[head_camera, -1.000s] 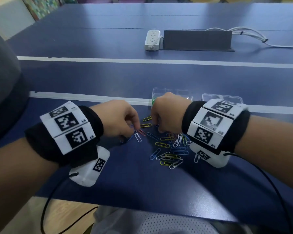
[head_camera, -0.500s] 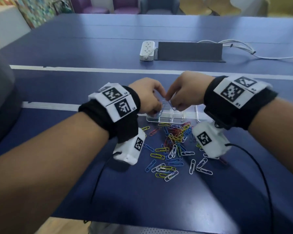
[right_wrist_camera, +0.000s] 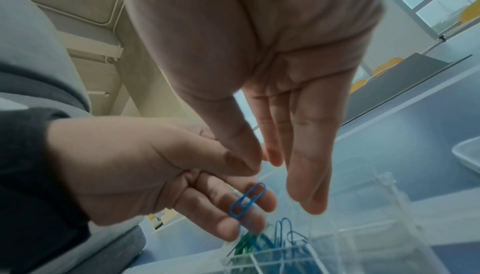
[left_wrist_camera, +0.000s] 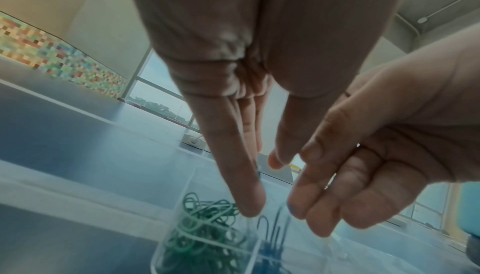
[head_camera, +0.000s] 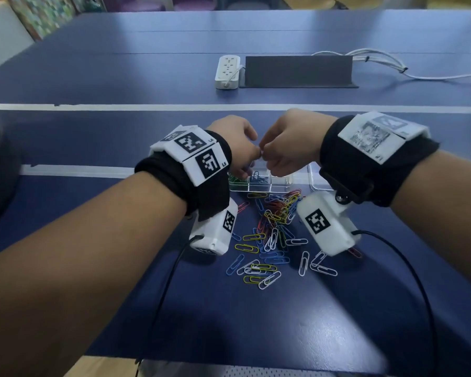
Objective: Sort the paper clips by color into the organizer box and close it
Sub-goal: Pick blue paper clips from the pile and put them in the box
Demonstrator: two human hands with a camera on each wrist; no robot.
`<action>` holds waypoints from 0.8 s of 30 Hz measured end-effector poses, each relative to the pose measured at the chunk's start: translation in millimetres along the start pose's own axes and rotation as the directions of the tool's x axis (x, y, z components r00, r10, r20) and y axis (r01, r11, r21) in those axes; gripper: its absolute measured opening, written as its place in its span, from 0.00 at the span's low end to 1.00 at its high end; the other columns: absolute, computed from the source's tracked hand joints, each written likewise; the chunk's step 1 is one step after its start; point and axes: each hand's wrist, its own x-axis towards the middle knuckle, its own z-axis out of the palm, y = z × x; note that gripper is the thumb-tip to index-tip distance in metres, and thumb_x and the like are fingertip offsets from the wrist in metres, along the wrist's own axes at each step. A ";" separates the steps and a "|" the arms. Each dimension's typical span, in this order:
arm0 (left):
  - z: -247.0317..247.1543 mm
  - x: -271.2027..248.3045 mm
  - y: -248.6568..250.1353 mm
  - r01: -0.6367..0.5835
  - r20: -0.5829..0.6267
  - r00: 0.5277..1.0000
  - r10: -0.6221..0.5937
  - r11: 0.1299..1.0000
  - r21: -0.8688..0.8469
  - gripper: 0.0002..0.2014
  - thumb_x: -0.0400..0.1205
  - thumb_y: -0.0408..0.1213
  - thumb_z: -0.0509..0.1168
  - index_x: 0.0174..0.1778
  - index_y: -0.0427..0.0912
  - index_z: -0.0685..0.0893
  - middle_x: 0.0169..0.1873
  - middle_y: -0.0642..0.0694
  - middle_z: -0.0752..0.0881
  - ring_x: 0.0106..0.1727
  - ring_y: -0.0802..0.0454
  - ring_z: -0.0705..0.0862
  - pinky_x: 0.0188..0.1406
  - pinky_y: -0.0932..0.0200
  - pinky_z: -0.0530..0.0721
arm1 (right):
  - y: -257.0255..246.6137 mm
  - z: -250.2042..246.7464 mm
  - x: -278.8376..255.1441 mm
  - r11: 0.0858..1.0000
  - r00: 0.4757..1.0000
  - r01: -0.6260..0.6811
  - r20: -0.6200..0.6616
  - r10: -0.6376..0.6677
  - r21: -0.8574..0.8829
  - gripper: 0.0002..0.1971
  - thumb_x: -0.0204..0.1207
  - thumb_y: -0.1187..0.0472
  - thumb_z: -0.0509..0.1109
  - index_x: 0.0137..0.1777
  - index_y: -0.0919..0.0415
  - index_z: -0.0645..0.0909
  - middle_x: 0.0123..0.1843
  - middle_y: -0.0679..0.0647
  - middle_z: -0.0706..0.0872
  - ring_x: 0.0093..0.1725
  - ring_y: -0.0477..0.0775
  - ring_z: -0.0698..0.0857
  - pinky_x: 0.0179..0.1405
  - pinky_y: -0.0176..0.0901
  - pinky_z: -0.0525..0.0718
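Observation:
My left hand (head_camera: 237, 151) and right hand (head_camera: 286, 148) hover close together over the clear organizer box (head_camera: 282, 184), thumbs nearly touching. A single blue paper clip (right_wrist_camera: 248, 199) shows loose in front of my left hand's straight fingers (right_wrist_camera: 228, 213), just above the box; I cannot tell whether it touches them. My right hand (right_wrist_camera: 280, 178) has straight fingers and holds nothing. The left hand (left_wrist_camera: 262, 184) points down over the compartments. Green clips (left_wrist_camera: 205, 233) fill the left compartment, blue clips (left_wrist_camera: 272, 235) the one beside it. The mixed clip pile (head_camera: 275, 227) lies in front of the box.
The box's clear lid (head_camera: 317, 180) lies open to the right of the box. At the back of the blue table (head_camera: 93, 77) stand a white power strip (head_camera: 227, 72), a dark cable cover (head_camera: 297, 70) and white cables (head_camera: 378, 61). Wrist camera cables trail toward the near table edge.
A second ago both hands picked in the clip pile; they then rose to the box. Since half a second ago the fingers have straightened and a blue clip is loose above the box.

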 end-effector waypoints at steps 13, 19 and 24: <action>-4.8 -14.5 -5.8 -0.119 -0.001 0.993 0.120 0.983 0.144 0.07 0.82 0.29 0.58 0.51 0.38 0.81 0.33 0.37 0.85 0.32 0.42 0.83 0.32 0.52 0.87 | 8.4 2.0 -29.5 0.898 0.990 0.138 0.039 -0.134 -0.418 0.10 0.72 0.62 0.66 0.44 0.56 0.90 0.28 0.51 0.87 0.27 0.52 0.85 0.40 0.41 0.89; -7.1 -29.6 -19.7 -0.233 0.142 0.972 0.186 0.751 0.617 0.05 0.75 0.38 0.68 0.41 0.50 0.90 0.21 0.56 0.82 0.15 0.66 0.78 0.33 0.62 0.85 | 13.2 22.0 -33.3 0.686 0.963 0.261 0.135 -0.233 -0.679 0.11 0.74 0.59 0.66 0.48 0.53 0.90 0.46 0.56 0.89 0.43 0.61 0.85 0.44 0.45 0.85; 7.6 -32.5 -21.8 -0.325 0.255 0.946 0.201 0.592 0.737 0.14 0.74 0.41 0.70 0.56 0.57 0.88 0.29 0.54 0.77 0.38 0.51 0.78 0.42 0.61 0.78 | 15.2 26.5 -34.4 0.608 0.963 0.259 0.151 -0.224 -0.751 0.11 0.75 0.55 0.67 0.53 0.53 0.88 0.41 0.54 0.77 0.43 0.62 0.81 0.39 0.45 0.77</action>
